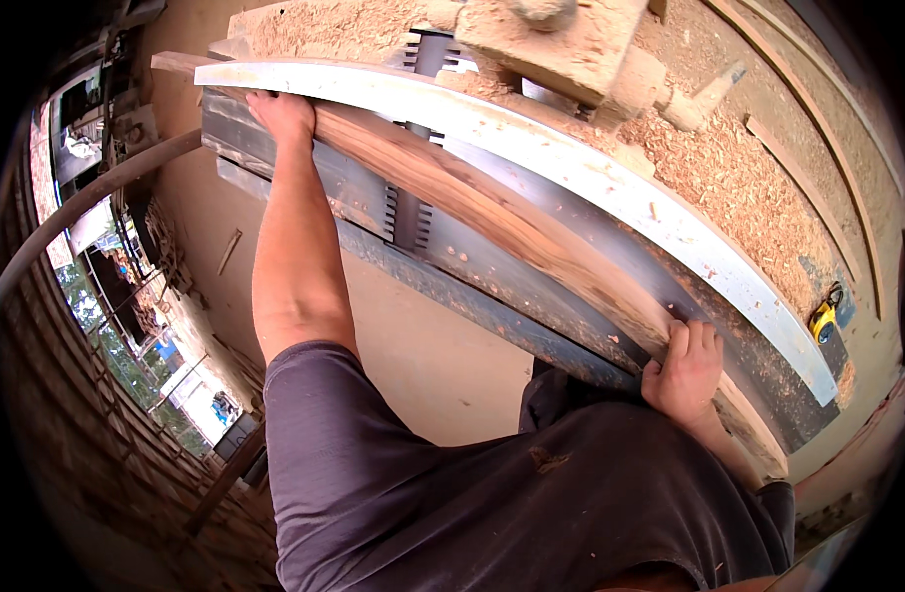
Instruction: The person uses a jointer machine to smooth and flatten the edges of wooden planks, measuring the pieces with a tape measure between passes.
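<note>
A long brown wooden plank [512, 232] lies slantwise along the dark metal bed of a jointer [349, 183], beside its long pale metal fence [591, 148]. My left hand [285, 115] grips the plank towards its far left end, close against the fence, its fingertips partly hidden. At the near right part of the plank, my right hand [685, 370] is closed over the edge with curled fingers. Between the hands, the plank crosses a dark slot with toothed edges [407, 217] in the bed.
Behind the fence stands a sawdust-covered machine part [561, 44] with a handle [704, 97]. Wood shavings [714, 178] are heaped beside it. Thin wood strips [803, 187] and a yellow tape measure [825, 318] lie at the right. A curved pipe [97, 192] runs at the left.
</note>
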Tool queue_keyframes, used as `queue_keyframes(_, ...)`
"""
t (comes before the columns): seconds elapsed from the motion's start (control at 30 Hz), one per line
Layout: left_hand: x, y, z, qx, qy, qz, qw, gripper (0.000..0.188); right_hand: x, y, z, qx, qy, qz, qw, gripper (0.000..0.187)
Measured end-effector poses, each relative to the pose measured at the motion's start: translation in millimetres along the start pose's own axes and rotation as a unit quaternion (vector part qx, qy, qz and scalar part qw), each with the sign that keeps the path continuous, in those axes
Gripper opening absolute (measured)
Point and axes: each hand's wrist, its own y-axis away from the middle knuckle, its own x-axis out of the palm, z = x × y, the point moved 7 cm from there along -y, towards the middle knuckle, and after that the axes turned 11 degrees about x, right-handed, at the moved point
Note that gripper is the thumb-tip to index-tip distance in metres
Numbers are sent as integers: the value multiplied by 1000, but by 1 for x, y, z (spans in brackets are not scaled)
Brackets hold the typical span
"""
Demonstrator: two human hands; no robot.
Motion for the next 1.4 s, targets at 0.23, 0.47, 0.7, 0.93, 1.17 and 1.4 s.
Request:
queue_keyframes(0.23, -10, -1, -42, -63, 20, -20, 998, 60, 3, -10, 16, 8, -8, 5, 1000, 45)
queue_keyframes(0.47, 16, 67, -80, -4, -116, 113, 987, 65, -13, -7, 16, -32, -53, 7, 998, 46)
queue_keyframes(0.7, 3, 185, -190, -54, -78, 90, 991, 68, -25, 61, -72, -9, -172, -17, 985, 35)
queue_keyframes(0.93, 4, 208, -199, -81, -61, 88, 991, 74, -43, 135, -168, 30, -166, -34, 985, 32)
queue_keyframes(1.17, 7, 200, -198, -96, -52, 88, 990, 75, -35, 132, -162, 11, -142, -45, 989, 33)
queue_keyframes(1.4, 6, 170, -174, -98, -63, 83, 990, 73, -33, 110, -134, 10, -145, -40, 989, 33)
